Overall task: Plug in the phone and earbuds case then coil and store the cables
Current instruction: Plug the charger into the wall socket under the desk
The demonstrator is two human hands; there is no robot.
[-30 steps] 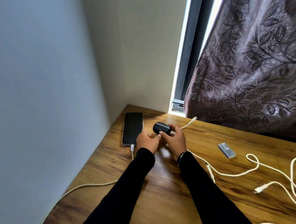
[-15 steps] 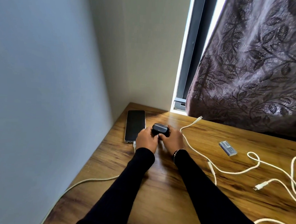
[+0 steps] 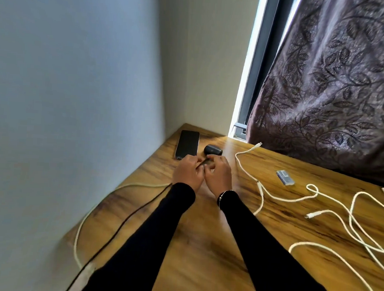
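A black phone (image 3: 187, 143) lies face up in the far left corner of the wooden table (image 3: 202, 254). Just right of it sits the dark earbuds case (image 3: 212, 150). My left hand (image 3: 188, 171) and my right hand (image 3: 218, 175) are close together just in front of the case, both pinching the end of a thin black cable (image 3: 118, 226). That cable trails back along my left sleeve to the table's near left edge. A white cable (image 3: 85, 217) curves along the left edge toward the phone; its plug is hidden behind my left hand.
Several loose white cables (image 3: 350, 222) sprawl over the right half of the table, one plug end (image 3: 258, 145) near the curtain. A small clear grey box (image 3: 285, 177) lies among them. Walls close the left and back; a patterned curtain (image 3: 336, 86) hangs at the back right.
My hands have come off the earbuds case and drawn slightly toward me. They now pinch a black cable end that was not visible before. The case rests on the table.
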